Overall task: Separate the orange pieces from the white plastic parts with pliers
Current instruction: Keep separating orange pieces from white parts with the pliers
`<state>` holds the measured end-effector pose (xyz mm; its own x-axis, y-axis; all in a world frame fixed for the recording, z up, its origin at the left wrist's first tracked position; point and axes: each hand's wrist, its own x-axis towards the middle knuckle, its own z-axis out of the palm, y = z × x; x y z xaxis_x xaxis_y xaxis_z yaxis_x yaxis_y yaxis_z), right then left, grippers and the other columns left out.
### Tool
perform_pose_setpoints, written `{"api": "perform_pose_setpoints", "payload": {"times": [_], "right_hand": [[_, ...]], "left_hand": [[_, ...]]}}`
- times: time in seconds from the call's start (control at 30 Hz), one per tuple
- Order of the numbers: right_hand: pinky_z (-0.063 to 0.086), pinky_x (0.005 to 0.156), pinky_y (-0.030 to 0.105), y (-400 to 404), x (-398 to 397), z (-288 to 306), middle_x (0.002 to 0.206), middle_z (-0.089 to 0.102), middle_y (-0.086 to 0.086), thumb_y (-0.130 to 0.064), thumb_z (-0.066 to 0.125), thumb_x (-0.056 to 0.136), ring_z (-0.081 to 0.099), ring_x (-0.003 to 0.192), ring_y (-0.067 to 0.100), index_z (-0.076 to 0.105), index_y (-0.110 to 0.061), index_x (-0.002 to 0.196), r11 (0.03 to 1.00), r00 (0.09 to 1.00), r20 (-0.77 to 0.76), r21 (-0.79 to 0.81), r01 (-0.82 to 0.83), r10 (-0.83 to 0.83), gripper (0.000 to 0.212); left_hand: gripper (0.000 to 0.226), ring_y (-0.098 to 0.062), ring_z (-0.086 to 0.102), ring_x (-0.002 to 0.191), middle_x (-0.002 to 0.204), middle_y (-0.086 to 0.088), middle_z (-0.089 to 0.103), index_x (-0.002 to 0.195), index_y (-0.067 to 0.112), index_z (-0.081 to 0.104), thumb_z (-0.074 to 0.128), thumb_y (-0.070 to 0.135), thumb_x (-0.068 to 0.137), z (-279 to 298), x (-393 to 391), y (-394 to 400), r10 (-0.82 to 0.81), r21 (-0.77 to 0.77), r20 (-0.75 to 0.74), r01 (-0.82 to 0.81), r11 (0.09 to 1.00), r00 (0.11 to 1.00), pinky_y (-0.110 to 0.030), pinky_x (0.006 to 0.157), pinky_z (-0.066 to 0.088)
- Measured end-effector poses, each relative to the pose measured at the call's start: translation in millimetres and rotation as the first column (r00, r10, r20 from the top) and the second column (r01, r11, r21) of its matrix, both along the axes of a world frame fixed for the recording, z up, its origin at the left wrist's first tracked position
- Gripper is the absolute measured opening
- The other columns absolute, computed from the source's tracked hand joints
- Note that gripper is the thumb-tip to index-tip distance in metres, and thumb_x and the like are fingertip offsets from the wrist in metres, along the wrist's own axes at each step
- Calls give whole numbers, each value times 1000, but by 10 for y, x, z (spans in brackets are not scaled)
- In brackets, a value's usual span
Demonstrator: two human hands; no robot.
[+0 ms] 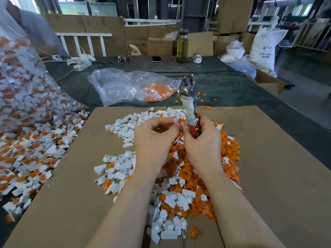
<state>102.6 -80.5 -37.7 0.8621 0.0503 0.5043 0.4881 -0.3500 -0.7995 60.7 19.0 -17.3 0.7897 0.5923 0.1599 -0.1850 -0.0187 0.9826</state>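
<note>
Pinching a small white part (176, 120) with its orange piece (181, 120), left hand (154, 138), fingertips curled. Gripping pliers (189, 102) upright, right hand (202, 138), thumb perhaps touching the piece. Light, stiff, small, likely slippery; best held by the white tab, over the near cardboard (268, 158).

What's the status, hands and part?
Left hand pinches a white part with its orange piece still in. Right hand grips the pliers, head pointing up, away from the part. Nothing in the way.
</note>
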Motion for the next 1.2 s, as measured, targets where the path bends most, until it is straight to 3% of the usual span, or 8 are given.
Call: {"api": "perform_pose_setpoints", "payload": {"times": [0.23, 0.43, 0.7, 0.83, 0.97, 1.07, 1.13, 1.2], "right_hand": [[44, 58, 15, -3, 1, 27, 79, 62, -16, -28, 64, 92, 60, 73, 2, 58, -28, 97, 999, 999, -33, 12, -40, 40, 8], [40, 53, 10, -12, -5, 26, 73, 57, -18, -26, 64, 92, 56, 67, -5, 62, -20, 101, 1000, 999, -25, 14, -22, 22, 11], [42, 52, 16, -32, -25, 73, 69, 60, -14, -19, 63, 91, 56, 63, 5, 62, -27, 99, 992, 991, -45, 18, -127, 128, 11], [42, 50, 17, -88, -18, 104, 69, 61, -6, -14, 63, 90, 52, 57, 10, 64, -25, 95, 971, 962, -137, 49, -233, 238, 12], [51, 69, 22, -169, 6, 129, 92, 69, 5, -14, 64, 89, 62, 83, 19, 67, -26, 96, 944, 911, -253, 42, -327, 327, 15], [51, 69, 38, -221, 14, 143, 97, 65, 18, -17, 65, 86, 60, 82, 29, 67, -20, 98, 917, 870, -320, -11, -399, 374, 12], [46, 65, 38, -240, 11, 153, 93, 62, 23, -28, 65, 78, 55, 69, 26, 64, -10, 100, 896, 849, -351, -61, -441, 394, 28], [46, 69, 42, -244, 5, 166, 91, 59, 23, -32, 62, 72, 54, 71, 26, 62, -7, 101, 877, 832, -379, -94, -471, 406, 38]], "left_hand": [[17, -2, 69, 69, 73, 12, 74, 78, 28, 76, 83, 12, 77, -7, -1, -10, 28, 53, 19, -29, 998, 999, -12, 63, 53], [23, 2, 67, 65, 71, 14, 74, 75, 31, 74, 82, 9, 77, -1, -8, -34, 22, 76, 46, -26, 997, 999, -8, 59, 49], [11, -8, 70, 71, 75, 5, 74, 81, 23, 76, 83, 15, 78, -21, 11, 12, 65, 59, 14, -65, 996, 998, -17, 65, 54], [13, -19, 73, 79, 77, 2, 76, 79, 24, 73, 80, 14, 81, -23, 15, 74, 57, 14, 18, -57, 998, 998, -29, 74, 59], [15, -9, 71, 68, 68, 6, 74, 80, 16, 71, 75, 2, 83, -7, -4, 138, 15, -136, 97, -2, 991, 995, -17, 65, 55], [14, -8, 70, 65, 66, 6, 72, 82, 14, 71, 73, 0, 84, 0, -13, 195, 18, -182, 130, 6, 983, 991, -17, 65, 55], [12, -9, 70, 65, 67, 6, 72, 84, 11, 70, 73, 0, 84, 2, -17, 243, 29, -215, 147, 3, 977, 989, -20, 68, 56], [10, -10, 70, 66, 68, 4, 72, 85, 10, 70, 73, 0, 84, 4, -24, 286, 40, -237, 164, 0, 971, 986, -21, 69, 57]]}}
